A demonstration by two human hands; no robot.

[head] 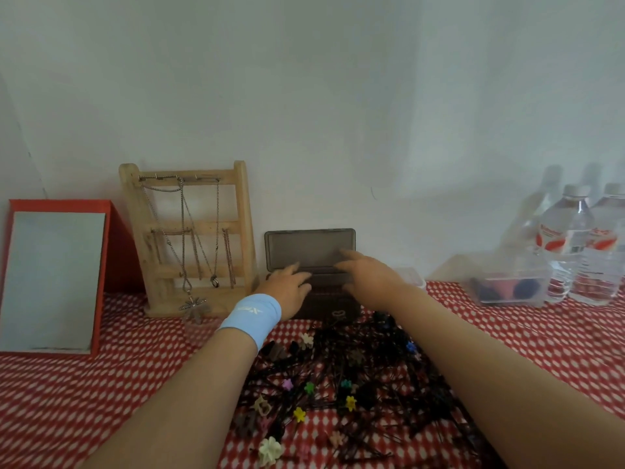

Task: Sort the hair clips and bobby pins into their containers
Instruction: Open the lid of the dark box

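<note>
Where black bobby pins [341, 362] tangle, colourful flower clips [299, 414]

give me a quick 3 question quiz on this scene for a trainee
1. True or false: the lid of the dark box is shut.
2. What stands just left of the dark box? A) water bottles B) a wooden necklace stand C) a mug
3. Fill in: the light blue wristband is on the person's ___ wrist.

Key: 1 false, the lid stands open against the wall; 2 B; 3 left.
</note>
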